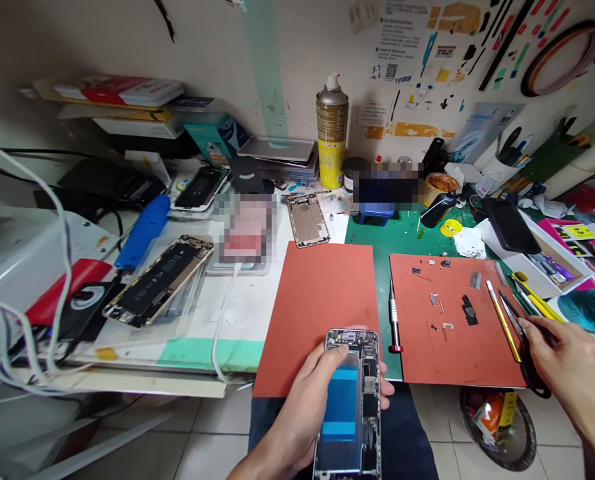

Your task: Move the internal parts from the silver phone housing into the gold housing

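An opened phone body [348, 400] with bare circuitry and a blue strip lies in my left hand [312, 393], thumb on its upper left edge and fingers curled round behind it. My right hand [552, 353] is at the right edge of the right red-brown mat [412, 320], its fingers closed on black tweezers [530, 353]. Just left of them lies a gold-coloured pen-like tool [503, 321]. Several small phone parts, among them a black one [469, 311], are scattered on that mat. A silver screwdriver [394, 317] rests along its left side.
Another red-brown mat [322, 287] lies in front. Farther left are an opened phone [160, 280], a blue tool [144, 230] and white cables [60, 267]. A spray can [332, 133] stands at the wall. Below the table edge sits a bin [524, 433].
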Demonstrator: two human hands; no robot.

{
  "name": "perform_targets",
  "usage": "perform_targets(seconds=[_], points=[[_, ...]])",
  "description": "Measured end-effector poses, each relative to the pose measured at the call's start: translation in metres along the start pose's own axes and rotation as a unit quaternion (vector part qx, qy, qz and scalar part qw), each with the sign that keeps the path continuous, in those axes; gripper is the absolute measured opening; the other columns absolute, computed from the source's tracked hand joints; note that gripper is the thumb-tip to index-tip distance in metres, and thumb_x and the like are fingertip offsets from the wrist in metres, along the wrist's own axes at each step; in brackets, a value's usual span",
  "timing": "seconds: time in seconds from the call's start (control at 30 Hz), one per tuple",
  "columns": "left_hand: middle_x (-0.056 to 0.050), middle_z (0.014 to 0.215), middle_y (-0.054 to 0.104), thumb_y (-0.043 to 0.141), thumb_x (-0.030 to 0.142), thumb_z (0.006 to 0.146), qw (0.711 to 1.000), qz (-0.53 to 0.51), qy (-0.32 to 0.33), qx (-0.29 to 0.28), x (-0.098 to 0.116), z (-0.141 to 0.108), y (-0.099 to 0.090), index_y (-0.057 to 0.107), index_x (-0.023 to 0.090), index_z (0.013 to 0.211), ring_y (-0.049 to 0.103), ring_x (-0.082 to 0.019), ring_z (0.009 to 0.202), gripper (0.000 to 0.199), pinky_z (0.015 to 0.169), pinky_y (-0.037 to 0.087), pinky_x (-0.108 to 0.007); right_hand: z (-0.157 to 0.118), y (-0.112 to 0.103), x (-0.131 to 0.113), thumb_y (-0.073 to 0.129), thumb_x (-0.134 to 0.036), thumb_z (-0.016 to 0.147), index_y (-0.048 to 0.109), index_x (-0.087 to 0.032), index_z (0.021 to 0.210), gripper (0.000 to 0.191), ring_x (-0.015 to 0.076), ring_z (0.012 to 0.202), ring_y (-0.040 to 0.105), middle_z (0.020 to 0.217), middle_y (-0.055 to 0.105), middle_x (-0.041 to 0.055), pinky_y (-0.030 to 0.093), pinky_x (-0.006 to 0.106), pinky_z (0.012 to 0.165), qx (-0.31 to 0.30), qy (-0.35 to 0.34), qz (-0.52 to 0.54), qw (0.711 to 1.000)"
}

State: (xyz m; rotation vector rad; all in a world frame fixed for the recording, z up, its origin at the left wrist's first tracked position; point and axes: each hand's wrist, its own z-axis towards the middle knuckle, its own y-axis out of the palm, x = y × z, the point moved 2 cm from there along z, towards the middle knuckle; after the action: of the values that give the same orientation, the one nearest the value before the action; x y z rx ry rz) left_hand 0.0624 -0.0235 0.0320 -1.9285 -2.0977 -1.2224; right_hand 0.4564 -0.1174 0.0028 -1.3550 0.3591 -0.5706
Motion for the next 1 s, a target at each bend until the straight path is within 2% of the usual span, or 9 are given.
perform_targets(seconds=[0.1, 0.23, 0.4, 0.53, 0.67, 0.87, 1.0], points=[[-0.021, 0.094, 0.082, 0.063, 0.051, 0.096, 1.0, -0.008, -0.006, -0.01, 0.002, 0.001, 0.0, 0.075, 0.007, 0.108, 0.08, -0.032, 0.081, 0.047, 0.074, 0.059, -0.037, 0.0, -0.001, 0.001, 0.048, -0.053, 0.099, 0.079, -0.026, 0.106, 0.042, 0.0365, 0.09, 0.074, 0.112, 0.08, 0.0152, 0.049, 0.043, 0.064, -0.006, 0.006, 0.007, 1.0], [-0.024, 0.098, 0.082, 0.057, 0.054, 0.098, 0.999, 0.001, -0.028, -0.032, 0.004, 0.002, -0.002, 0.078, 0.004, 0.109, 0.079, -0.031, 0.083, 0.055, 0.077, 0.06, -0.036, 0.0, -0.002, 0.001, 0.051, -0.052, 0.097, 0.079, -0.029, 0.104, 0.037, 0.0369, 0.092, 0.075, 0.113, 0.08, 0.0151, 0.049, 0.044, 0.065, -0.012, 0.01, 0.011, 1.0], [-0.024, 0.101, 0.082, 0.054, 0.053, 0.098, 0.998, -0.025, -0.05, -0.042, 0.005, 0.004, -0.005, 0.081, 0.002, 0.107, 0.079, -0.028, 0.082, 0.058, 0.076, 0.059, -0.033, 0.0, 0.0, 0.002, 0.048, -0.052, 0.097, 0.078, -0.028, 0.104, 0.039, 0.0375, 0.092, 0.075, 0.114, 0.081, 0.0159, 0.049, 0.044, 0.065, -0.013, 0.022, 0.012, 1.0], [-0.023, 0.099, 0.082, 0.053, 0.052, 0.099, 0.996, -0.05, -0.058, -0.049, 0.004, 0.007, -0.005, 0.081, 0.001, 0.108, 0.08, -0.029, 0.083, 0.059, 0.079, 0.06, -0.033, -0.001, 0.003, 0.006, 0.05, -0.052, 0.097, 0.078, -0.028, 0.108, 0.038, 0.0374, 0.095, 0.075, 0.116, 0.079, 0.0175, 0.048, 0.043, 0.064, -0.019, 0.008, 0.008, 1.0], [-0.023, 0.1, 0.082, 0.053, 0.051, 0.101, 0.995, -0.063, -0.062, -0.05, 0.005, 0.009, -0.006, 0.082, 0.0, 0.108, 0.08, -0.031, 0.087, 0.059, 0.082, 0.061, -0.035, -0.002, 0.008, 0.011, 0.05, -0.053, 0.098, 0.076, -0.029, 0.11, 0.038, 0.0386, 0.098, 0.074, 0.115, 0.079, 0.0148, 0.049, 0.043, 0.066, -0.014, 0.001, 0.002, 1.0], [-0.022, 0.102, 0.082, 0.051, 0.05, 0.101, 0.993, -0.078, -0.076, -0.053, 0.007, 0.01, -0.005, 0.08, 0.0, 0.112, 0.08, -0.029, 0.087, 0.059, 0.083, 0.06, -0.033, -0.001, 0.015, 0.016, 0.052, -0.055, 0.096, 0.076, -0.032, 0.105, 0.035, 0.0404, 0.101, 0.075, 0.114, 0.08, 0.0142, 0.05, 0.046, 0.066, -0.004, 0.009, 0.016, 1.0], [-0.022, 0.1, 0.082, 0.052, 0.05, 0.1, 0.99, -0.094, -0.087, -0.055, 0.007, 0.013, -0.005, 0.079, -0.001, 0.112, 0.08, -0.028, 0.084, 0.059, 0.078, 0.06, -0.032, -0.002, 0.014, 0.017, 0.048, -0.054, 0.1, 0.075, -0.029, 0.109, 0.038, 0.0389, 0.1, 0.076, 0.114, 0.08, 0.0151, 0.05, 0.044, 0.065, 0.002, 0.002, 0.0, 1.0]])
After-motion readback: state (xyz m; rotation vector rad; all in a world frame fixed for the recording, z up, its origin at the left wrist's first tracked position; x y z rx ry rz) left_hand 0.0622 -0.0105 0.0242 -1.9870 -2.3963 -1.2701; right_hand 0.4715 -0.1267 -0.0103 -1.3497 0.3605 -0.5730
